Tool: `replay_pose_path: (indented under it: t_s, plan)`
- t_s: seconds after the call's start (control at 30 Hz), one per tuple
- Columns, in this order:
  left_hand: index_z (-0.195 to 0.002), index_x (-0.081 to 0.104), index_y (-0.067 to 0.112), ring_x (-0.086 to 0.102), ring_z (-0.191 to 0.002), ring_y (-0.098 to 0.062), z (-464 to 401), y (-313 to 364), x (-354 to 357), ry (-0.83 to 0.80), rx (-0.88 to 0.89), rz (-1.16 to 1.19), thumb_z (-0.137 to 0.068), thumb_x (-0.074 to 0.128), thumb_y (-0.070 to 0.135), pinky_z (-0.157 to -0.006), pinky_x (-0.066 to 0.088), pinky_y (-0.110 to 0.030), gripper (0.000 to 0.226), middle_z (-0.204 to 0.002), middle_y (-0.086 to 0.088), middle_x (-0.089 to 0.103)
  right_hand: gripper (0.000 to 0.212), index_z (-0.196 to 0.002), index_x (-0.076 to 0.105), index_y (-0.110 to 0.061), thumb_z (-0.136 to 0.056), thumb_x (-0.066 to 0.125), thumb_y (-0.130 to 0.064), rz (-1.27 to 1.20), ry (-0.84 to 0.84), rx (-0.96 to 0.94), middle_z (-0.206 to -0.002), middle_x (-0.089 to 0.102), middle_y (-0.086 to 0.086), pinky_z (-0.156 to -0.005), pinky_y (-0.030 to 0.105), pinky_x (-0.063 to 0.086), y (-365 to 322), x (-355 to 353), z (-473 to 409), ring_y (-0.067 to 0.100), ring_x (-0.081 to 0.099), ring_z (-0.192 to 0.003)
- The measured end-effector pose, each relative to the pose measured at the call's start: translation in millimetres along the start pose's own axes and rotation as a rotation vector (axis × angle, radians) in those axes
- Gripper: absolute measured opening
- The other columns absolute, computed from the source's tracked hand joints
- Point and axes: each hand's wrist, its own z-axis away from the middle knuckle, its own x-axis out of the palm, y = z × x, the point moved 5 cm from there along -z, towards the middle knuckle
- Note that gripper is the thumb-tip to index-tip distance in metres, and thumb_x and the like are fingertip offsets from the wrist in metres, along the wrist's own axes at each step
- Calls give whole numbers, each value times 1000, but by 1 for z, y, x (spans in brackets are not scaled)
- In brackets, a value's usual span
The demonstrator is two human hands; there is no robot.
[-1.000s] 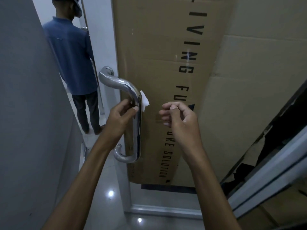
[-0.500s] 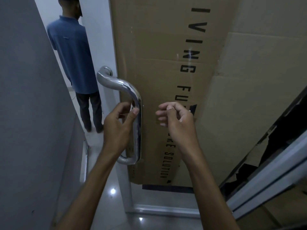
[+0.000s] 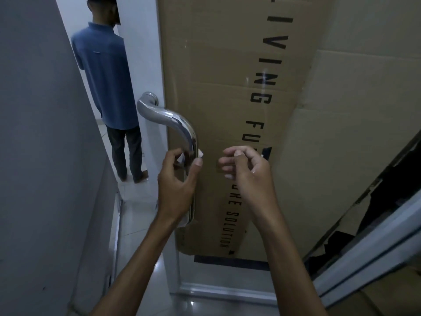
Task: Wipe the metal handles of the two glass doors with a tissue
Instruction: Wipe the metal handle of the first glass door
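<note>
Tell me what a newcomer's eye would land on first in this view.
Probably the curved polished metal door handle at centre, with the left hand pinching a small white tissue around its vertical bar and the right hand loosely curled just beside it. Behind the glass stands a tall brown cardboard box with black lettering. A person in a blue shirt stands in the gap at upper left, back turned.

- The cardboard sheet [image 3: 227, 87] behind the glass door carries black capital letters running top to bottom, each letter turned on its side.
- The upper word reads "LIVING", with its first letter cut by the top edge of the view.
- Below it come "FU", and then the right hand [image 3: 248, 176] covers the letters that follow.
- Under the hand, smaller print reads "RE SOLUTION", ending near the sheet's lower edge.
</note>
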Motion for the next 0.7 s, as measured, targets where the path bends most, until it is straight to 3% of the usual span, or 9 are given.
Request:
replay_pose_path:
  t_s: [0.07, 0.17, 0.27, 0.47, 0.57, 0.7]
  plan:
    - [-116, 65, 19, 66, -97, -8, -17, 12, -4, -115, -26, 104, -103, 65, 28, -85, 52, -18, 16, -100, 12, 69, 29, -104, 72, -18, -110, 44, -23, 13, -5, -9, -94, 77, 3, -82, 38, 60, 0, 0, 0, 19, 73, -93]
    - [-120, 69, 19, 69, -102, -10, -32, 20, -11, -201, -27, 109, -102, 67, 26, -90, 53, -21, 20, -107, 4, 73, 29, -105, 72, -18, -111, 44, -24, 20, -16, -9, -95, 77, 2, -82, 36, 61, 0, 0, 1, 15, 73, -93]
    - [-116, 69, 18, 65, -94, -9, -22, 14, -13, -78, -5, 35, -100, 71, 26, -84, 51, -19, 18, -102, 8, 71, 29, -105, 71, -18, -111, 44, -23, 13, -12, 3, -96, 76, 2, -82, 34, 60, 1, -3, 1, 14, 72, -93]
    - [-121, 67, 11, 64, -99, -4, 13, 3, -10, 117, -33, 40, -99, 71, 14, -83, 49, -14, 23, -106, 11, 67, 25, -110, 72, -20, -109, 48, -23, 47, -78, 14, -101, 76, -1, -88, 36, 58, 2, 7, -3, 14, 70, -97]
    - [-119, 65, 14, 61, -103, -7, 18, 10, -13, 164, 59, -60, -100, 69, 10, -88, 50, -18, 20, -109, 4, 63, 24, -118, 71, -28, -109, 49, -26, 74, -137, -9, -110, 74, -7, -88, 27, 57, 3, 20, -5, 3, 68, -98]
    - [-123, 67, 5, 61, -112, -15, 26, 15, -12, 179, 218, -189, -101, 66, 8, -96, 51, -24, 23, -118, -7, 64, 36, -144, 59, -29, -109, 51, -25, 59, -268, -66, -136, 64, -6, -90, 7, 49, 5, 41, -2, -6, 60, -121]
